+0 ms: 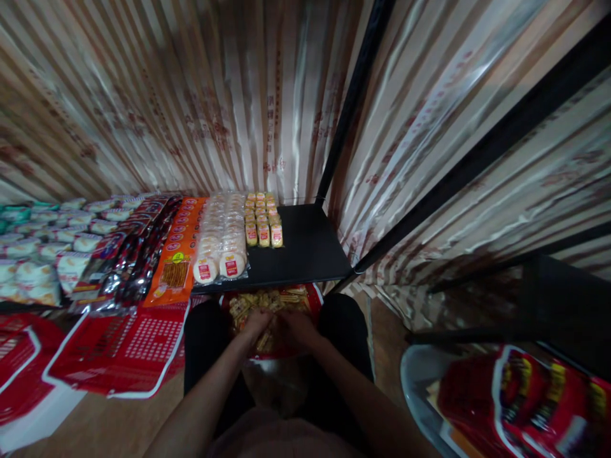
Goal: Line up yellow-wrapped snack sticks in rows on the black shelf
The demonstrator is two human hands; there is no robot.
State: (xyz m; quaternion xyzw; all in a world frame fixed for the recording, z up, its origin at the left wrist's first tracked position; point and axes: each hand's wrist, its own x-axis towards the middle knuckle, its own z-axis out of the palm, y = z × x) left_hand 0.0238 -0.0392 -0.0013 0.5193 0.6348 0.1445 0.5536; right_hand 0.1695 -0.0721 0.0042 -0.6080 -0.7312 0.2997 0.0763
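Observation:
A red basket of small yellow-wrapped snack packets sits low between my knees, just in front of the black shelf. Both hands reach down into it. My left hand has its fingers curled down among the packets; what they grip is too dim to make out. Close beside it, my right hand is also bent inward over the pile, its fingertips hidden in shadow. On the shelf above, similar yellow packets stand in neat rows next to clear bags of round white crackers.
Left along the shelf lie an orange snack bag, dark shiny packs and white packets. A red basket with a white handle is below. At right, a grey tub holds red bags. Black posts cross before the striped curtain.

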